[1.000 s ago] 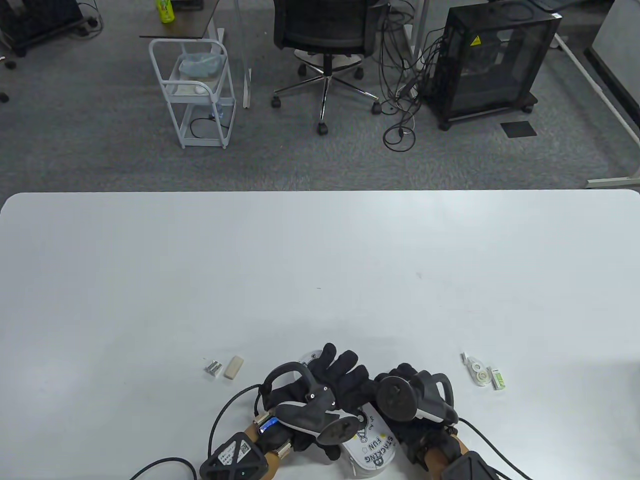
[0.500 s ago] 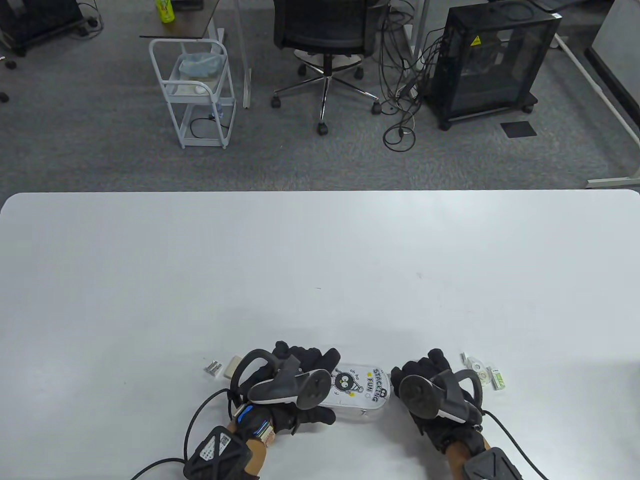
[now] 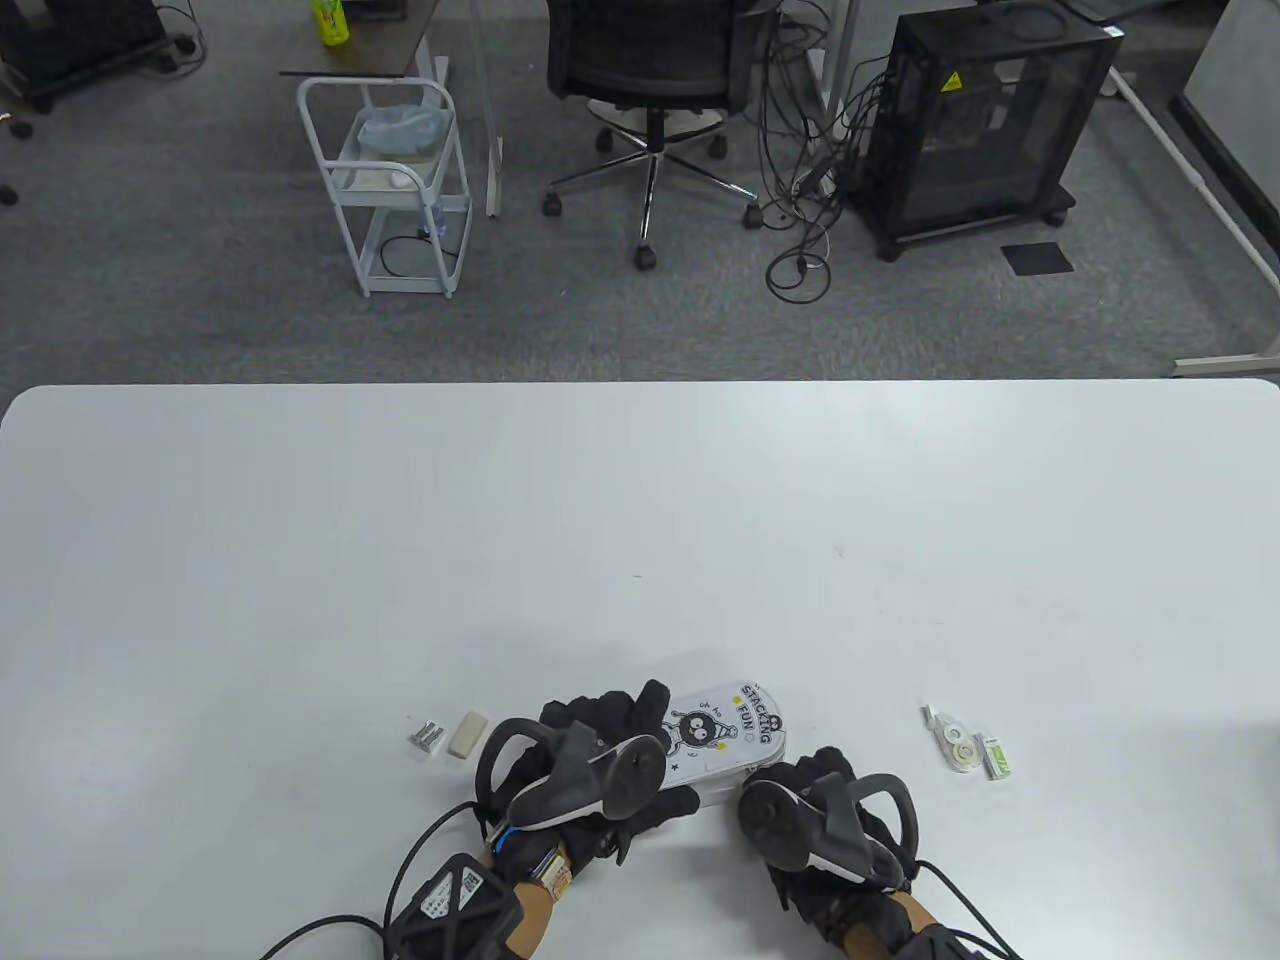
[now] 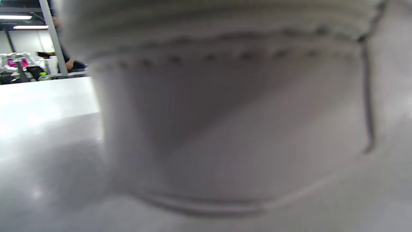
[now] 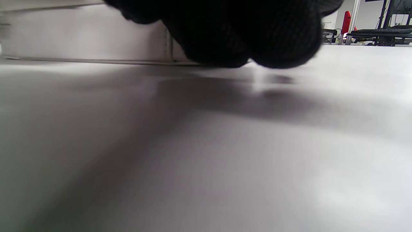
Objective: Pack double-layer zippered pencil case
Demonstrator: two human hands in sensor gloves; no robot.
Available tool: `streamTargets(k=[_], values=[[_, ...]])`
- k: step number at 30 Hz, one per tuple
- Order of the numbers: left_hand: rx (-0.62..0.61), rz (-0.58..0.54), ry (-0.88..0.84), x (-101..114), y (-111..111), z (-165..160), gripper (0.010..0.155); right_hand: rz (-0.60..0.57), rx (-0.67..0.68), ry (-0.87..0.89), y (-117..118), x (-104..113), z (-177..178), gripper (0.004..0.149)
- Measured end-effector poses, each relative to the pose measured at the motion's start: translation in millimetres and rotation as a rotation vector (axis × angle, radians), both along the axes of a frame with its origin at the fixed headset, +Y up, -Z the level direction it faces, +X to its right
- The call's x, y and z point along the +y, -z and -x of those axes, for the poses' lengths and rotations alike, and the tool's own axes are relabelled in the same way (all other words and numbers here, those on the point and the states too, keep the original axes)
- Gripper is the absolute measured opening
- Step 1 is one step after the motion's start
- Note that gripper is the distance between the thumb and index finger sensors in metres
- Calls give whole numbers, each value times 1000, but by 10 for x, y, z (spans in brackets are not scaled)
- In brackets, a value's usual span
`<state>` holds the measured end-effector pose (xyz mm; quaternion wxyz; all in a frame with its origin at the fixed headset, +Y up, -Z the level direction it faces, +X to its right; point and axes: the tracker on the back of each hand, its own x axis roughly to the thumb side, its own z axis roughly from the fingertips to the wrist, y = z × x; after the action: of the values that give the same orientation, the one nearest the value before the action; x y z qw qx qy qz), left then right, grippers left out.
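Here pencil case [image 3: 722, 738] near table [image 3: 640, 520] front edge, left hand [image 3: 600, 740] gripping.

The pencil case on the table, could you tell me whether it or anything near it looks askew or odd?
The pencil case lies slanted, its right end angled toward the table's far edge. Left hand grips its left end; the right hand sits at its near right side. Nothing looks spilled or damaged.

An office: grey carpet, a black swivel chair [image 3: 650, 70], a white trolley [image 3: 390, 190], tangled cables [image 3: 800, 200] beyond the white table [image 3: 640, 500].
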<state>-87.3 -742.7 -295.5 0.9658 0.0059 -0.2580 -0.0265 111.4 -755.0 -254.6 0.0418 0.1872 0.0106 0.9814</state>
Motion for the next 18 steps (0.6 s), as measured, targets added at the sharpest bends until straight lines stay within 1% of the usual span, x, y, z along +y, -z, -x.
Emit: streamTargets(k=[2, 4, 6, 7, 8, 10, 12, 13, 14, 15, 16, 18], values=[[-13, 1, -42, -7, -2, 24, 97, 56, 8, 82, 27, 23, -115, 51], [-21, 5, -67, -11, -6, 37, 97, 57, -51, 176, 31, 96, -270, 58], [-9, 21, -60, -6, -8, 24, 97, -30, -117, 217, 39, 183, -413, 59], [-3, 22, -45, -2, -16, 9, 97, -74, -159, 210, 41, 218, -477, 58], [2, 17, -30, 4, -31, -5, 97, -93, -187, 198, 41, 220, -508, 59], [23, 32, -37, 9, -70, -46, 97, -70, -196, 191, 43, 170, -487, 71], [29, 60, -48, 10, -134, -124, 97, -21, -212, 171, 51, 101, -410, 92], [29, 59, -41, 13, -183, -173, 97, -24, -249, 131, 56, 82, -377, 98], [16, 55, -36, 14, -221, -203, 97, -51, -266, 93, 64, 82, -377, 99], [-20, 44, -27, 13, -258, -237, 96, -100, -264, 58, 77, 92, -394, 100], [-19, 32, -16, 15, -270, -251, 95, -109, -230, 54, 81, 109, -412, 98], [-17, 37, -13, 13, -268, -257, 95, -119, -232, 126, 63, 131, -439, 87]])
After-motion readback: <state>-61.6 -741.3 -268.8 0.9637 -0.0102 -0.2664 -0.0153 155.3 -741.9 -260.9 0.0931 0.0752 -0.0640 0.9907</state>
